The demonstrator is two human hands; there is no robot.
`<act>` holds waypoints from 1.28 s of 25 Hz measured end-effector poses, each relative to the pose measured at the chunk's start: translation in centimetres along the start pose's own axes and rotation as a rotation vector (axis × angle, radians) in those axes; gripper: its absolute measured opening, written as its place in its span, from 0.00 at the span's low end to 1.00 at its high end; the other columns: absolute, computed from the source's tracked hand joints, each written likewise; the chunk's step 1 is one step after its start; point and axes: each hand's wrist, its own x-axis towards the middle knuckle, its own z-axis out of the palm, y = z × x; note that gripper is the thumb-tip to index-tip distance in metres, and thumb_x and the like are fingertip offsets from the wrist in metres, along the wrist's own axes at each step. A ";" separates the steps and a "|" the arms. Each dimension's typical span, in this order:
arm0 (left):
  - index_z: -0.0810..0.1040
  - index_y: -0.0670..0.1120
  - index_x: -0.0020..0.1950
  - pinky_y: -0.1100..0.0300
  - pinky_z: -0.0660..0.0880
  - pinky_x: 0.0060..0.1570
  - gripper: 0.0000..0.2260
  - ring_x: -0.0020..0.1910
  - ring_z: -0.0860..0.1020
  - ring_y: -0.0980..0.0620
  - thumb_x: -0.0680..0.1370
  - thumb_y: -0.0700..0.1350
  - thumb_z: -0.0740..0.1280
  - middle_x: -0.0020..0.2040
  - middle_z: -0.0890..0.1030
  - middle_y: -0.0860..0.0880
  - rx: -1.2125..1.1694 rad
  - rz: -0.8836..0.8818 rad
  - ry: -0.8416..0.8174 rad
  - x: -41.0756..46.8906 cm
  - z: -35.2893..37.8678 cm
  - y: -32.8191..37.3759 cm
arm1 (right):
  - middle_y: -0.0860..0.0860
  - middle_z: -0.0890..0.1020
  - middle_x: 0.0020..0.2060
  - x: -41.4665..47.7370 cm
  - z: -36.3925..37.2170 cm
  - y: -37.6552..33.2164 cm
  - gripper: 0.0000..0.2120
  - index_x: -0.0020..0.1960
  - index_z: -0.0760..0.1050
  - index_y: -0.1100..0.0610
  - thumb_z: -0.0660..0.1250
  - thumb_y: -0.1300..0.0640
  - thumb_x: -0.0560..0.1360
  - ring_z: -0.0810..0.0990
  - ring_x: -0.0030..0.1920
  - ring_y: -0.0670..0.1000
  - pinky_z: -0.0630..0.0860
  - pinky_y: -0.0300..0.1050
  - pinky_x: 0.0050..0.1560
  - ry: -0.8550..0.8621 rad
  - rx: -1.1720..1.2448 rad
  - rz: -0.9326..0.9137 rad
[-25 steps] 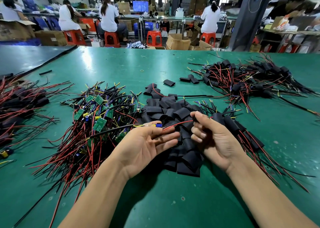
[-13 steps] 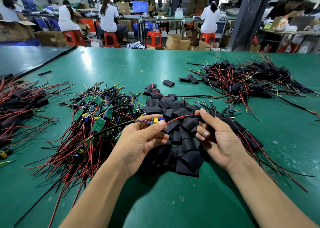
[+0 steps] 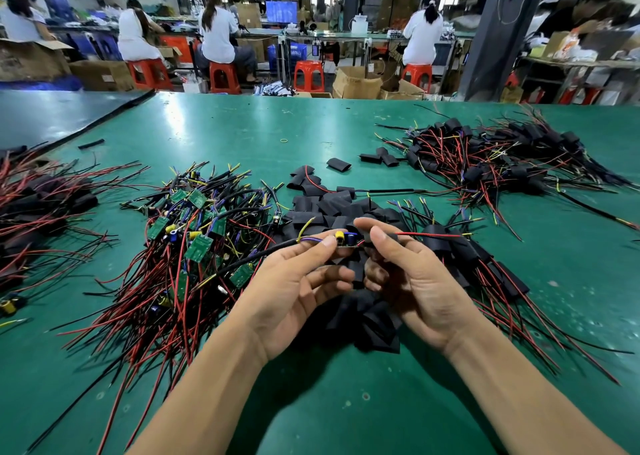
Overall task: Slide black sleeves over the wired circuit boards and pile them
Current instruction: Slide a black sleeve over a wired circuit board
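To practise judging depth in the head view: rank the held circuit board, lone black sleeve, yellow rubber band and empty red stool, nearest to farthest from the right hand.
1. Circuit board, at the right hand's fingertips.
2. Lone black sleeve, ahead, mid-table.
3. Yellow rubber band, farther back, leftward.
4. Red stool, beyond the table.

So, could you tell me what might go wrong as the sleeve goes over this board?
1. The yellow and blue parts standing up on the circuit board, pinched by the left hand, may snag the mouth of the black sleeve, which the right hand pinches and mostly hides.
2. The board's black cable trails into the unsleeved pile; pulling it could drag tangled boards along.
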 end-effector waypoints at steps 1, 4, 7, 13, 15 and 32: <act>0.84 0.41 0.49 0.61 0.79 0.31 0.10 0.31 0.81 0.51 0.69 0.42 0.72 0.43 0.84 0.43 -0.003 0.016 0.024 0.0 0.0 0.0 | 0.45 0.74 0.34 0.0 -0.1 0.0 0.21 0.61 0.80 0.60 0.70 0.52 0.71 0.67 0.29 0.44 0.66 0.36 0.30 -0.013 0.001 0.010; 0.83 0.42 0.46 0.62 0.79 0.31 0.08 0.30 0.80 0.52 0.68 0.43 0.74 0.42 0.84 0.43 -0.002 0.031 0.050 0.1 0.1 -0.1 | 0.47 0.72 0.35 0.1 -0.1 0.0 0.21 0.61 0.80 0.60 0.69 0.50 0.72 0.67 0.29 0.45 0.66 0.36 0.31 -0.005 0.005 0.009; 0.83 0.42 0.46 0.62 0.79 0.31 0.10 0.30 0.81 0.51 0.67 0.43 0.75 0.41 0.84 0.43 -0.002 0.021 0.040 0.1 0.0 0.0 | 0.49 0.77 0.35 0.0 0.0 0.1 0.12 0.51 0.83 0.57 0.73 0.56 0.69 0.70 0.29 0.45 0.70 0.36 0.31 0.042 0.021 -0.007; 0.82 0.39 0.48 0.61 0.79 0.31 0.16 0.30 0.81 0.50 0.65 0.45 0.76 0.42 0.84 0.42 0.038 0.027 0.011 0.0 0.0 0.1 | 0.53 0.76 0.36 0.0 -0.1 -0.3 0.19 0.57 0.79 0.55 0.75 0.56 0.67 0.71 0.27 0.46 0.71 0.37 0.29 0.033 -0.017 -0.029; 0.83 0.40 0.47 0.61 0.79 0.31 0.15 0.30 0.81 0.50 0.65 0.45 0.77 0.42 0.84 0.42 0.039 0.023 0.012 0.0 0.1 0.1 | 0.53 0.72 0.34 -0.1 -0.2 -0.3 0.19 0.58 0.80 0.53 0.74 0.57 0.68 0.71 0.26 0.47 0.70 0.37 0.28 0.018 -0.008 -0.032; 0.86 0.47 0.35 0.63 0.80 0.32 0.02 0.31 0.81 0.53 0.65 0.44 0.76 0.40 0.85 0.44 -0.004 0.057 0.047 0.0 -0.2 0.2 | 0.57 0.85 0.41 -0.3 0.4 0.1 0.17 0.51 0.82 0.64 0.71 0.52 0.70 0.76 0.29 0.48 0.77 0.38 0.33 0.108 -0.133 -0.041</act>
